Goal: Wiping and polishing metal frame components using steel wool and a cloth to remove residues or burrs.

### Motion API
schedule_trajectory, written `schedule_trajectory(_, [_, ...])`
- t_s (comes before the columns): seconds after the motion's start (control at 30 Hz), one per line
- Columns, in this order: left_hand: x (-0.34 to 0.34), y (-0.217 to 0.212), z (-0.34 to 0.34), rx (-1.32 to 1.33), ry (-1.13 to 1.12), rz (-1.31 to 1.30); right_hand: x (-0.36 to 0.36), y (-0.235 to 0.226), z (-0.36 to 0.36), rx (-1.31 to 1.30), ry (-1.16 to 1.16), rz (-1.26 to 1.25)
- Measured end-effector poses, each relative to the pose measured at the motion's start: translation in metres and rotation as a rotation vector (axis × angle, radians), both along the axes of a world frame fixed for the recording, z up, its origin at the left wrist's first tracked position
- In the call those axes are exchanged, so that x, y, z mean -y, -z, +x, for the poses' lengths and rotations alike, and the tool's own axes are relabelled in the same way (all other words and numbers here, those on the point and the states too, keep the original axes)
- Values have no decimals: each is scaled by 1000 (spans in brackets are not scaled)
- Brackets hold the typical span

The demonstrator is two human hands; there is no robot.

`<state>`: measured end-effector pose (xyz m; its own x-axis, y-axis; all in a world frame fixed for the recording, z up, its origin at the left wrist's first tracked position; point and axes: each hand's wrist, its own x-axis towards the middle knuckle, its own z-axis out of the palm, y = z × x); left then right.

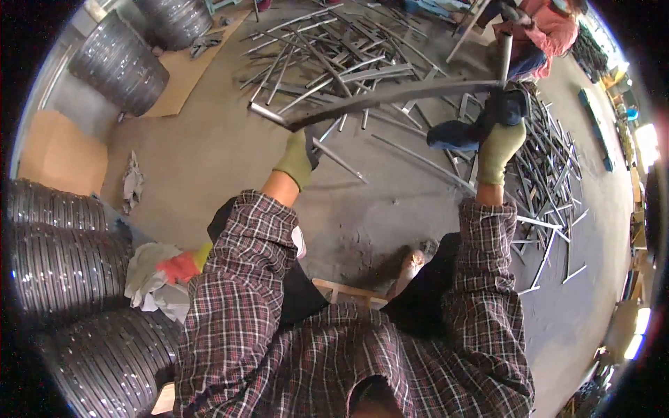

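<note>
My left hand (pixel 298 155), in an olive glove with a dark palm, is closed on the left end of a metal frame piece. This piece has a long dark bar (pixel 404 95) running between my hands, with shiny tube at its ends. My right hand (pixel 499 145), in the same kind of glove, grips the other end, where a short tube (pixel 505 59) stands up. Both arms reach forward, holding the piece above the floor. A second thin tube (pixel 340 161) extends from beside my left hand; whether it is joined to the piece I cannot tell.
Loose metal tubes lie in heaps ahead (pixel 348 52) and at right (pixel 547 164). A person in a pink top (pixel 547 35) sits at far right. Black-wrapped coils (pixel 66 258) stand at left, beside cloths (pixel 157 272) and cardboard (pixel 63 153).
</note>
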<state>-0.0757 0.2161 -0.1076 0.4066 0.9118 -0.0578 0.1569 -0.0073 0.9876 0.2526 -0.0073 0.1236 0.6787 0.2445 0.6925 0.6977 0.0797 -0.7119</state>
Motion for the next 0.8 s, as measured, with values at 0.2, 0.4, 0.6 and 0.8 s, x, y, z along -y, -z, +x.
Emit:
schedule_trajectory(0.2, [62, -81, 78, 303, -269, -677, 41, 12, 34, -42, 83, -57])
schedule_trajectory(0.4, [42, -94, 54, 241, -300, -592, 30, 38, 23, -85, -57, 16])
schedule_trajectory(0.6, [29, -88, 47, 219, -154, -287, 50, 60, 53, -133, -15, -15])
schedule_trajectory(0.8, [55, -118, 55, 267, -135, -478, 69, 32, 36, -20, -73, -14])
